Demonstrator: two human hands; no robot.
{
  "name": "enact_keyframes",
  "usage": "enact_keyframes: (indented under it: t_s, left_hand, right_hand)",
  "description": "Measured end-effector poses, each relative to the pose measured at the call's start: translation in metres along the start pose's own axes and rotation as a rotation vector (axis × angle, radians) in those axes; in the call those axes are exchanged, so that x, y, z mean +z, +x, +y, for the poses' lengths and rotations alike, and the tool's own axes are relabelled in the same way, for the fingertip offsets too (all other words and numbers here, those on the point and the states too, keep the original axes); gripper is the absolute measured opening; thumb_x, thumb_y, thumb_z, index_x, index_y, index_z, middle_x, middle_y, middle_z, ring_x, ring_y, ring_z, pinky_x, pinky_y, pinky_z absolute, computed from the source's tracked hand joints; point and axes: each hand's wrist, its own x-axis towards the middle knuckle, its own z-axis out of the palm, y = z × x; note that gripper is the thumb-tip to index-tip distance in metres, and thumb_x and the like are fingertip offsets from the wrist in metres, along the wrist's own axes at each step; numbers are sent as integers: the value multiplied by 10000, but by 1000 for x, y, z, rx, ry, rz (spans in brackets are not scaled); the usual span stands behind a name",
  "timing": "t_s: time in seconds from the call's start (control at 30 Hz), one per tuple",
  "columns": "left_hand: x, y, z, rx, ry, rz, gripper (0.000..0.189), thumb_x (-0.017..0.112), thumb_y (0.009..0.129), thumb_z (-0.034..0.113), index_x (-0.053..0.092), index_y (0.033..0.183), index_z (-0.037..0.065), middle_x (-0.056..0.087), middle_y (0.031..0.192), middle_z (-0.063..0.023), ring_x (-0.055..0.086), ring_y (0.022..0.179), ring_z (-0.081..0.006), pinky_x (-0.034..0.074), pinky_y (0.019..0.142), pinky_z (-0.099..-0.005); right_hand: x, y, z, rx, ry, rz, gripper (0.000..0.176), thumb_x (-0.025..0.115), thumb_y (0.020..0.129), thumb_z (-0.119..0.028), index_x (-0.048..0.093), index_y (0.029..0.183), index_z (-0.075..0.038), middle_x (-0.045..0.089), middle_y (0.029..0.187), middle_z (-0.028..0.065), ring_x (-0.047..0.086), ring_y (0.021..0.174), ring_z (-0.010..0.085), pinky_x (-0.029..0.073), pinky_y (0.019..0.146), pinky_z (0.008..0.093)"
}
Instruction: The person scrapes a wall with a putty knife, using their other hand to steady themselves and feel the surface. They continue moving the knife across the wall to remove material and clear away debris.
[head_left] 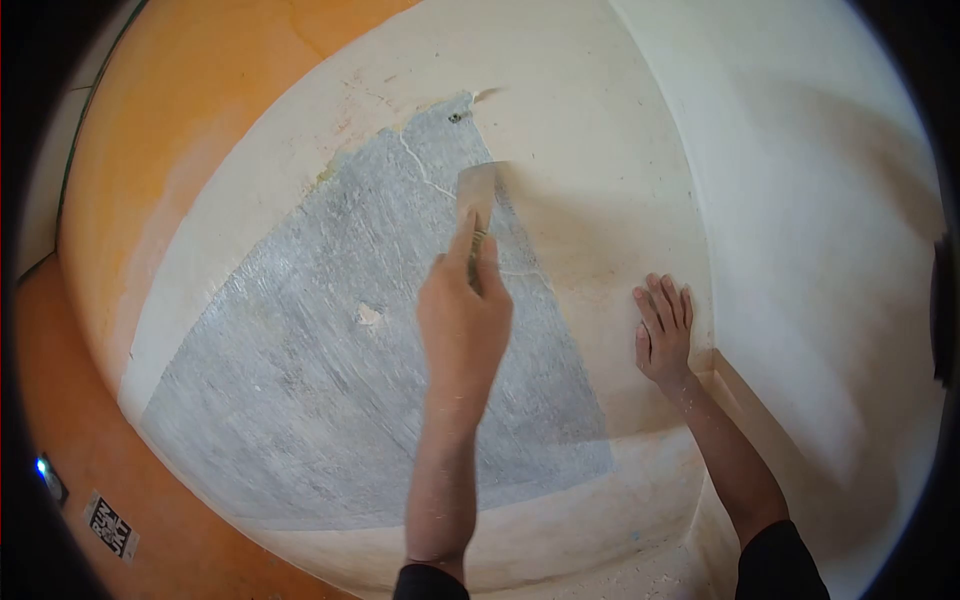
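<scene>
My left hand is closed around the handle of a putty knife, index finger stretched along it. The wide metal blade points up and lies at the right border of a grey, scraped-looking patch on the wall. Off-white coating surrounds this patch, with a ragged edge at its top. To the right, my right hand is spread flat against the off-white wall near the inner corner, holding nothing.
An orange painted area covers the upper left. A white adjoining wall stands at the right. On the orange surface at lower left are a black-and-white sticker and a small device with a blue light. A small hole marks the patch's top.
</scene>
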Motion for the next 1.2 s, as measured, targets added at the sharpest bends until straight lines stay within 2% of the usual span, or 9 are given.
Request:
enact_keyframes:
  t_s: [0.17, 0.27, 0.33, 0.47, 0.67, 0.8, 0.97, 1.1, 1.2]
  left_hand:
    - [14, 23, 40, -60, -56, 9, 355, 530, 980, 161, 614, 1286, 2, 712, 989, -238, 721, 883, -294, 545, 786, -366]
    - [26, 27, 44, 31, -61, 137, 349, 530, 974, 147, 619, 1277, -3, 714, 912, -231, 722, 796, -293, 548, 724, -380]
    - [37, 25, 41, 24, 30, 211, 336, 520, 968, 128, 626, 1256, -8, 705, 828, -217, 709, 724, -314, 543, 663, -407]
    - [53, 54, 67, -51, 120, 301, 313, 508, 961, 104, 628, 1221, -22, 684, 741, -206, 693, 691, -350, 538, 613, -423]
    - [68, 31, 66, -48, -17, 358, 335, 495, 974, 122, 621, 1244, -30, 683, 754, -225, 695, 689, -346, 532, 595, -403]
    - [60, 41, 73, -125, 9, 294, 348, 488, 981, 131, 610, 1253, -48, 685, 777, -239, 701, 717, -350, 536, 615, -403]
    - [70, 34, 65, -68, -57, 363, 353, 483, 985, 132, 597, 1254, -66, 686, 796, -247, 701, 731, -363, 535, 640, -410]
    - [62, 59, 74, -83, -21, 326, 363, 473, 990, 123, 577, 1278, -71, 692, 816, -245, 707, 755, -354, 539, 665, -405]
    - [70, 51, 70, -47, -45, 441, 371, 465, 997, 119, 559, 1295, -81, 697, 823, -235, 713, 765, -329, 538, 669, -388]
  right_hand:
    - [0, -2, 2, -7, -9, -22, 462, 406, 979, -223, 510, 1414, -107, 447, 1488, 140, 369, 1402, 350, 181, 1171, 554]
    - [1, -2, 4, 2, 17, -9, 459, 411, 980, -233, 514, 1410, -110, 444, 1489, 140, 365, 1405, 350, 181, 1170, 556]
    - [1, -1, 3, 5, 17, -1, 456, 405, 985, -241, 511, 1411, -118, 440, 1493, 136, 365, 1404, 348, 182, 1168, 558]
    - [7, -3, 6, -20, 8, 10, 456, 399, 989, -245, 505, 1417, -128, 432, 1498, 132, 365, 1405, 346, 183, 1168, 559]
    - [5, -4, 7, 3, 15, -11, 465, 421, 971, -229, 500, 1419, -132, 429, 1501, 127, 352, 1419, 328, 175, 1173, 555]
    - [6, -5, 6, -3, 6, -18, 469, 423, 967, -226, 500, 1420, -133, 427, 1502, 128, 352, 1419, 328, 168, 1175, 552]
    - [7, -6, 7, -2, 3, 4, 459, 411, 976, -234, 506, 1414, -135, 436, 1495, 125, 352, 1420, 325, 173, 1174, 552]
    - [9, -5, 6, -10, -3, 6, 460, 407, 978, -239, 505, 1415, -133, 437, 1493, 127, 352, 1420, 325, 173, 1174, 555]
    - [6, -6, 8, -7, -3, 9, 463, 408, 976, -240, 505, 1415, -130, 437, 1493, 129, 352, 1420, 326, 172, 1173, 558]
